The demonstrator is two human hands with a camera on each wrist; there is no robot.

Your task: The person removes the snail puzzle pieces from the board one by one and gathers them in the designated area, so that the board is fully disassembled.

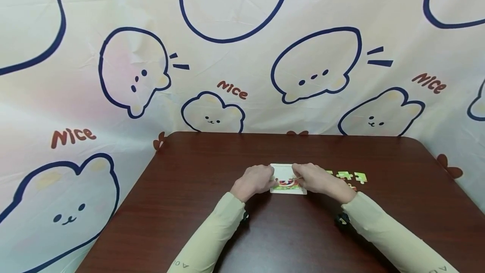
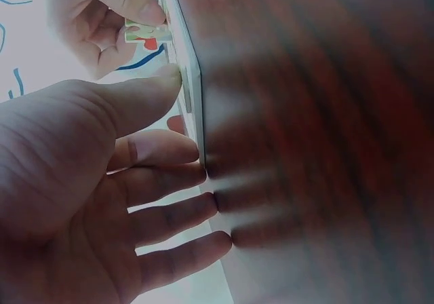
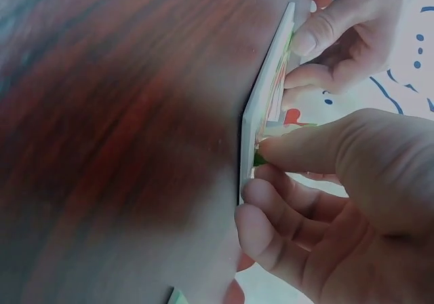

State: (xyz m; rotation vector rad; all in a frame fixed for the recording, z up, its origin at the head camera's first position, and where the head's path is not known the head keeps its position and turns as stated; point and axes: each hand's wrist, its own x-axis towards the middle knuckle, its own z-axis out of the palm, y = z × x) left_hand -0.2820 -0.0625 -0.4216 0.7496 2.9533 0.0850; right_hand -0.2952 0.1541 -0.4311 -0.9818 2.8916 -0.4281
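Our left hand [image 1: 255,180] lies with fairly straight fingers along the left side of the white puzzle tray [image 1: 282,171], thumb on its edge; that light pressure should keep it from sliding. Our right hand [image 1: 316,179] pinches a jigsaw piece [image 2: 139,31] over the tray's right side, beside the filled near rows [image 1: 286,187]. We do best to align its tabs before pressing, leaving the loose pieces [image 1: 345,175] to the right undisturbed.
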